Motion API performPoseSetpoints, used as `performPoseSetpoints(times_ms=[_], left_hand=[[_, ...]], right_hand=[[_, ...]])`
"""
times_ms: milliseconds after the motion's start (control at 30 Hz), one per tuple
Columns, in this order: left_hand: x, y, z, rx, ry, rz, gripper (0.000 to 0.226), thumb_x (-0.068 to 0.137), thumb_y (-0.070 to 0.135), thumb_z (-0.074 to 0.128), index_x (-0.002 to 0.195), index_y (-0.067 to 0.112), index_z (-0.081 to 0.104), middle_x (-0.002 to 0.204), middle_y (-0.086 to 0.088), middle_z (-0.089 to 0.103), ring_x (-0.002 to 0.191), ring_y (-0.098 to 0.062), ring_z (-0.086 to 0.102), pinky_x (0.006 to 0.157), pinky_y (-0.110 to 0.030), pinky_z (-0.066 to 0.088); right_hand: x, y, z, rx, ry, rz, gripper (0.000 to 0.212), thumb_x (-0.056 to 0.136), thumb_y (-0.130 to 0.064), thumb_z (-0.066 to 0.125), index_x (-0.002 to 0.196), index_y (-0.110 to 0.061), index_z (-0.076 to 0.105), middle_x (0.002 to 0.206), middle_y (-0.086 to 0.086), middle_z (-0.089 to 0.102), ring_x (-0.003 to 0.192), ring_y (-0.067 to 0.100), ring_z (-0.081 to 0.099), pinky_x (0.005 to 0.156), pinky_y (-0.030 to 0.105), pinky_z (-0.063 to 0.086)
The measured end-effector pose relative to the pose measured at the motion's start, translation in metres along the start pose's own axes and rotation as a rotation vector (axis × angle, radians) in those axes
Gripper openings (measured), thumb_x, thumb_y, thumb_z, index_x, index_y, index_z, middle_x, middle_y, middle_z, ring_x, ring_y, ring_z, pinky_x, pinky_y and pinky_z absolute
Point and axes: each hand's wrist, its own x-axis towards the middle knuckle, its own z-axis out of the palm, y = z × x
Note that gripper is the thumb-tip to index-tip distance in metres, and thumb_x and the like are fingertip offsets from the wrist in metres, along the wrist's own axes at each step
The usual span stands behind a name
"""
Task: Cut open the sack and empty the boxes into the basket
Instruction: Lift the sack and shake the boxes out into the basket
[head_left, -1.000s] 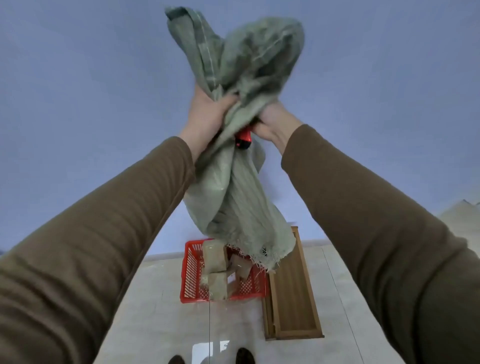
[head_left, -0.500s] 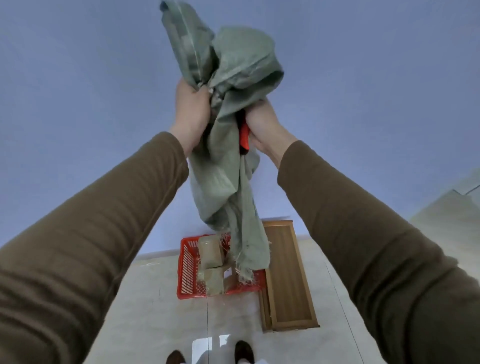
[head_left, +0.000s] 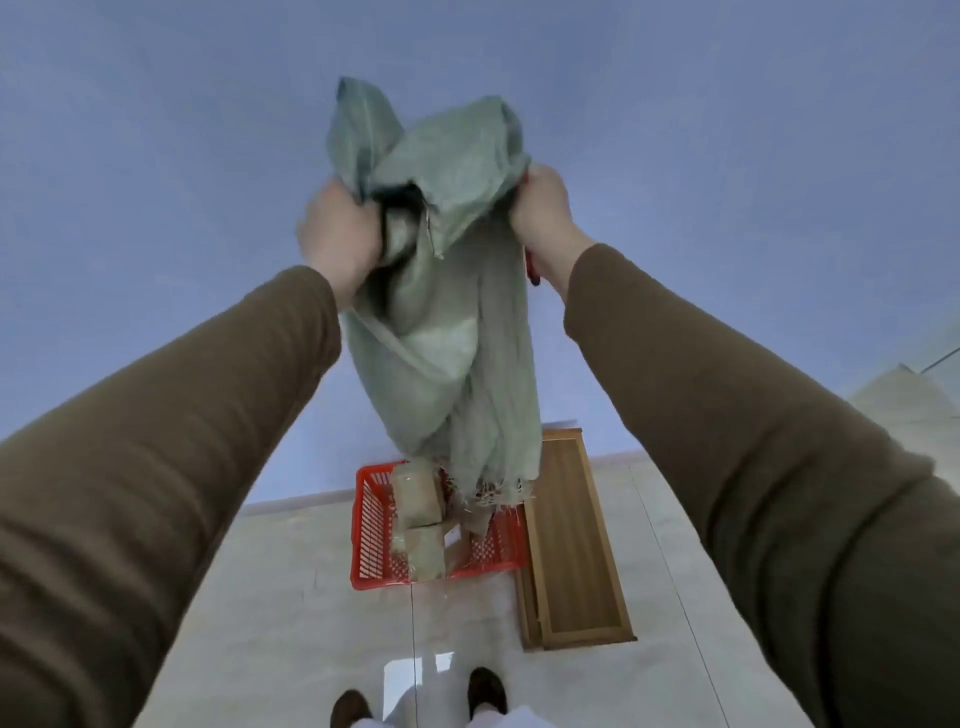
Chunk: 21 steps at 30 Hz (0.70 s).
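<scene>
Coarse woven plastic cloth in the green sack (head_left: 457, 353), matt, creased, fraying into loose pale threads along the cut lower edge. Moulded red plastic in the basket (head_left: 371, 525), slotted walls, slight sheen. Brown cardboard in the boxes (head_left: 415, 493), some faces glossy, seemingly from clear tape. Varnished light wood in the frame (head_left: 576, 540), smooth, satin. Polished pale floor tiles (head_left: 291, 613), glossy enough to mirror light. Soft matt knit in the brown sleeves (head_left: 171, 436). Smooth red plastic on the tool (head_left: 531, 270).
</scene>
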Motion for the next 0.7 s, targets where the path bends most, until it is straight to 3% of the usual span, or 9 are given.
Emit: performPoseSetpoints(times_ms=[67, 167, 200, 300, 433, 533, 567, 633, 700], left_hand=[[0.015, -0.002, -0.008, -0.115, 0.225, -0.002, 0.05, 0.086, 0.031, 0.045, 0.13, 0.011, 0.059, 0.13, -0.01, 0.067, 0.123, -0.035, 0.06, 0.109, -0.042, 0.042], [0.013, -0.007, -0.002, 0.029, -0.129, 0.001, 0.043, 0.098, 0.041, 0.053, 0.128, 0.01, 0.061, 0.136, -0.018, 0.066, 0.126, -0.039, 0.061, 0.104, -0.044, 0.048], [0.013, -0.01, 0.0, 0.049, -0.144, -0.009, 0.039, 0.101, 0.04, 0.051, 0.123, 0.009, 0.063, 0.133, -0.021, 0.067, 0.122, -0.04, 0.062, 0.099, -0.044, 0.049], [0.027, -0.005, -0.003, -0.096, 0.201, 0.043, 0.042, 0.098, 0.035, 0.047, 0.131, 0.013, 0.06, 0.132, -0.01, 0.067, 0.124, -0.035, 0.062, 0.106, -0.046, 0.048], [0.016, -0.004, 0.005, -0.008, -0.153, 0.009, 0.043, 0.103, 0.036, 0.05, 0.131, 0.006, 0.064, 0.132, -0.022, 0.067, 0.123, -0.041, 0.062, 0.103, -0.047, 0.05], [0.024, 0.0, -0.001, -0.235, 0.167, 0.012, 0.042, 0.092, 0.029, 0.047, 0.123, 0.007, 0.066, 0.121, -0.013, 0.073, 0.115, -0.036, 0.067, 0.097, -0.042, 0.054], [0.029, 0.001, 0.001, -0.255, 0.165, 0.039, 0.041, 0.092, 0.028, 0.048, 0.121, 0.007, 0.066, 0.12, -0.012, 0.073, 0.116, -0.035, 0.067, 0.097, -0.042, 0.054], [0.018, 0.001, 0.006, -0.104, -0.108, 0.023, 0.032, 0.099, 0.029, 0.053, 0.112, 0.003, 0.066, 0.115, -0.021, 0.071, 0.114, -0.041, 0.066, 0.089, -0.04, 0.052], [0.014, -0.004, 0.01, -0.104, -0.086, -0.012, 0.027, 0.098, 0.025, 0.053, 0.1, 0.002, 0.065, 0.103, -0.026, 0.068, 0.107, -0.044, 0.067, 0.078, -0.042, 0.048]], right_hand=[[0.012, -0.004, -0.002, 0.041, 0.087, -0.067, 0.026, 0.097, -0.013, 0.049, 0.076, -0.022, 0.061, 0.081, 0.001, 0.064, 0.076, 0.015, 0.053, 0.068, 0.031, 0.041], [0.009, 0.018, 0.005, -0.156, -0.189, 0.076, 0.014, 0.101, -0.015, 0.053, 0.097, -0.015, 0.067, 0.091, 0.001, 0.066, 0.084, 0.016, 0.058, 0.07, 0.021, 0.049], [0.008, 0.019, 0.004, -0.129, -0.158, 0.092, 0.016, 0.101, -0.015, 0.052, 0.097, -0.015, 0.067, 0.091, 0.002, 0.066, 0.085, 0.017, 0.058, 0.071, 0.025, 0.05], [0.015, 0.01, 0.0, 0.059, 0.25, -0.096, 0.025, 0.098, -0.017, 0.05, 0.075, -0.023, 0.059, 0.083, 0.001, 0.061, 0.078, 0.015, 0.053, 0.068, 0.03, 0.038], [0.01, 0.017, 0.01, -0.178, -0.118, 0.009, 0.028, 0.105, -0.013, 0.047, 0.116, -0.005, 0.072, 0.121, 0.016, 0.072, 0.115, 0.025, 0.064, 0.092, 0.034, 0.05], [0.017, 0.006, -0.003, 0.087, 0.251, -0.047, 0.025, 0.099, -0.004, 0.052, 0.083, -0.014, 0.068, 0.086, 0.006, 0.07, 0.078, 0.014, 0.065, 0.071, 0.029, 0.051], [0.018, 0.007, -0.005, 0.126, 0.207, -0.045, 0.031, 0.098, -0.002, 0.052, 0.074, -0.019, 0.059, 0.076, 0.0, 0.062, 0.065, 0.007, 0.056, 0.059, 0.02, 0.046], [0.007, 0.018, 0.002, 0.004, -0.144, 0.04, 0.036, 0.101, 0.001, 0.049, 0.071, -0.018, 0.052, 0.072, -0.004, 0.051, 0.06, 0.005, 0.047, 0.048, 0.008, 0.039], [0.004, 0.021, 0.001, 0.013, -0.062, 0.015, 0.021, 0.101, -0.008, 0.053, 0.082, -0.011, 0.062, 0.079, -0.005, 0.059, 0.073, 0.011, 0.055, 0.062, 0.017, 0.047]])
